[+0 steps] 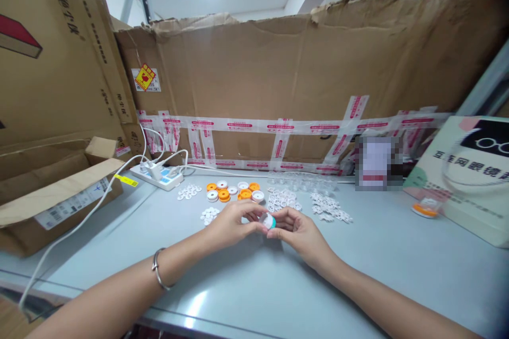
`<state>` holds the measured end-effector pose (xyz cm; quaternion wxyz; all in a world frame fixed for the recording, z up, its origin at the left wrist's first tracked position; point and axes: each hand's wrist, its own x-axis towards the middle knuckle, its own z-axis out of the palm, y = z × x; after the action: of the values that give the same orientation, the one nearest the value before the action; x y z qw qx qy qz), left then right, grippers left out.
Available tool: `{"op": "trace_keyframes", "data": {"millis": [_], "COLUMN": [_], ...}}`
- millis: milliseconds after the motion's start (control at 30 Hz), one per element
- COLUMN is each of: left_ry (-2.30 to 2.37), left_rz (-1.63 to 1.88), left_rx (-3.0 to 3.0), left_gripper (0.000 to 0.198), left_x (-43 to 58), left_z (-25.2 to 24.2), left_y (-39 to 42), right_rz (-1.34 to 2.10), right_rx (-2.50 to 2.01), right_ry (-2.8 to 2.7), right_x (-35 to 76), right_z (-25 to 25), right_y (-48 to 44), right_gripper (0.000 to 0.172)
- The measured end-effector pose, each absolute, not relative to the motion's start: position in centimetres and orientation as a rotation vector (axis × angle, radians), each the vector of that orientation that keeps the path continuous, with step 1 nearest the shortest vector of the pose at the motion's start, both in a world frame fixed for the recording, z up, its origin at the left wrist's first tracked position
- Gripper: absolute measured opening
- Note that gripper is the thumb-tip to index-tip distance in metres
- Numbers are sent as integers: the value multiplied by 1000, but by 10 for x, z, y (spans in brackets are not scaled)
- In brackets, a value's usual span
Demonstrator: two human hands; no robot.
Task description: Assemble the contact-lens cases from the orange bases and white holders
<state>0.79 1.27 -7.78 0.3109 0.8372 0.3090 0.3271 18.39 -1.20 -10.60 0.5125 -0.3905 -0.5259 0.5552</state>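
Between my two hands, above the table, is a small round white-and-teal piece (268,221). My left hand (242,221) pinches its left side with thumb and fingers. From the right, my right hand (296,230) grips the teal edge. Fingers cover part of the piece, so its exact kind is unclear. Just beyond the hands sit several orange and white round caps (224,195). Small white discs (209,215) lie beside my left wrist. Past my right hand are piles of small white parts (284,199) and more white pieces (330,207).
Clear cups (306,183) stand in rows at the back. A power strip (159,176) with white cables and an open cardboard box (59,196) are on the left. At right, a clear cup with an orange base (425,208) stands by a printed box (465,180).
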Motion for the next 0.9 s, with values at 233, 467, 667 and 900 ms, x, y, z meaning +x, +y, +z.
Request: {"op": "trace_keyframes", "data": {"millis": [233, 467, 667, 900], "left_ry": [822, 811, 821, 854], "left_rz": [880, 886, 904, 929], "left_rx": [2199, 2207, 2237, 2243], "left_gripper": [23, 20, 19, 15], "left_x": [8, 9, 9, 10], "left_z": [-77, -74, -72, -72], "left_y": [12, 9, 6, 4], "right_rz": [1301, 1326, 1329, 1293], "right_rx": [-976, -920, -904, -897], "right_ry": [-1251, -1259, -1249, -1244], "right_x": [184, 184, 183, 181], "right_z": [-106, -104, -103, -103], "right_y": [-12, -14, -16, -17], "right_gripper": [34, 27, 25, 27]}}
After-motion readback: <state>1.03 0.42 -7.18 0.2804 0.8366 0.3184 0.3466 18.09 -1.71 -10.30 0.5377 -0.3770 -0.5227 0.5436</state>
